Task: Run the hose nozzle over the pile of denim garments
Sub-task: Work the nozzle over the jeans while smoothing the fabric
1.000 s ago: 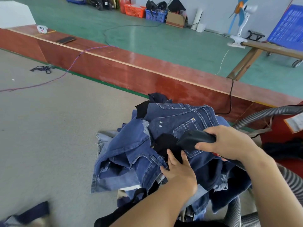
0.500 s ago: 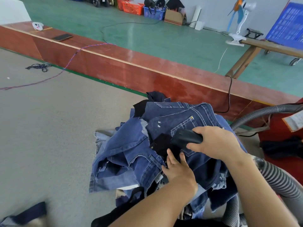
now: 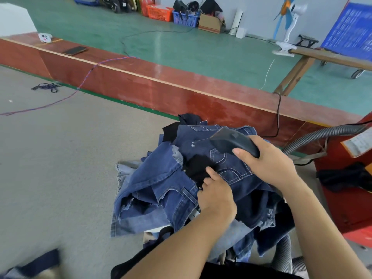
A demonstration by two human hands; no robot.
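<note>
Grey carpet [image 3: 60, 178] (red ledge [image 3: 161, 89] behind), green floor [image 3: 201, 49] beyond.

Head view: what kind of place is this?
Likely a garment workshop or finishing floor: a pile of denim garments on a large work table, a ribbed hose feeding a hand-held nozzle, crates by the far wall.

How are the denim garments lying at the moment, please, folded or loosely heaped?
Loosely heaped: the denim garments overlap crumpled, with frayed edges showing.
</note>
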